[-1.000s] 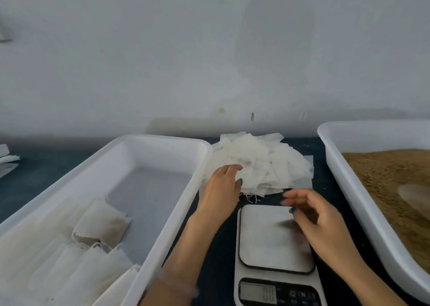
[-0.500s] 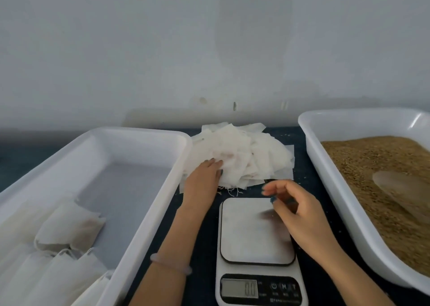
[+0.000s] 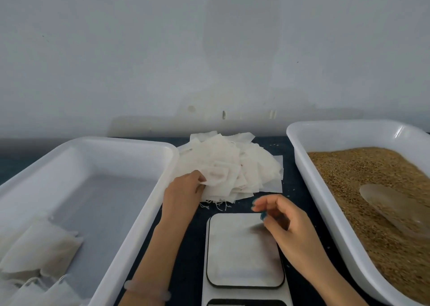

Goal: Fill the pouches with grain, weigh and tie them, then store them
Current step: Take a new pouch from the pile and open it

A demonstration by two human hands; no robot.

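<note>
At right, grain (image 3: 372, 177) fills a tray (image 3: 313, 189); left tray (image 3: 104, 201) holds filled pouches (image 3: 41, 252); left hand (image 3: 181, 194) pinches empty pouch (image 3: 218, 175), right hand (image 3: 286, 224) loose.

Dark table (image 3: 288, 173): left tray (image 3: 130, 189), pouch pile (image 3: 232, 166), scale (image 3: 244, 252), grain tray (image 3: 309, 180).

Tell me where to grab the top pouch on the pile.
Pinch the pouch at its near-left edge, coming from the left, as the left hand seems to. It lies flat on the pile, so only a loose edge gives thumb and fingers a bite.
</note>
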